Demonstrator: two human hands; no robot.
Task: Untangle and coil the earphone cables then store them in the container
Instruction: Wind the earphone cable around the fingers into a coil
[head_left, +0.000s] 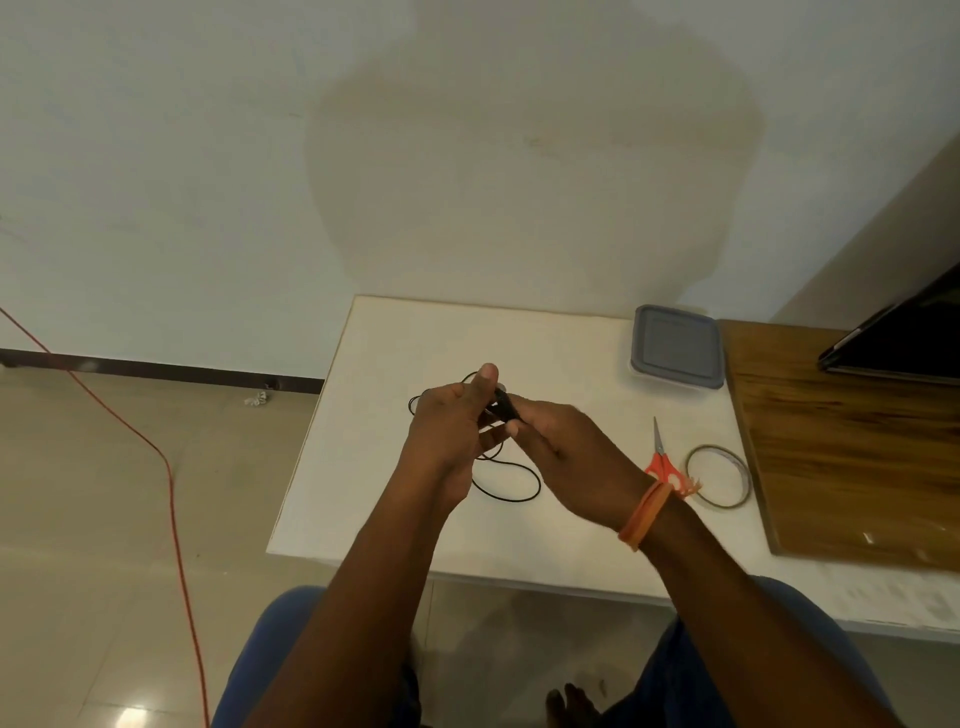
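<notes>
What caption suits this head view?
Both hands work a black earphone cable above the white table; lidded container waits behind.

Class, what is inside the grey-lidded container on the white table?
Unknown: the grey lid covers the container, hiding its inside. The black earphone cable is outside, held by both hands over the table.

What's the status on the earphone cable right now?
Left hand and right hand both gripping black earphone cable, loop hanging to white table. Container lidded, far right. Nothing blocking.
</notes>
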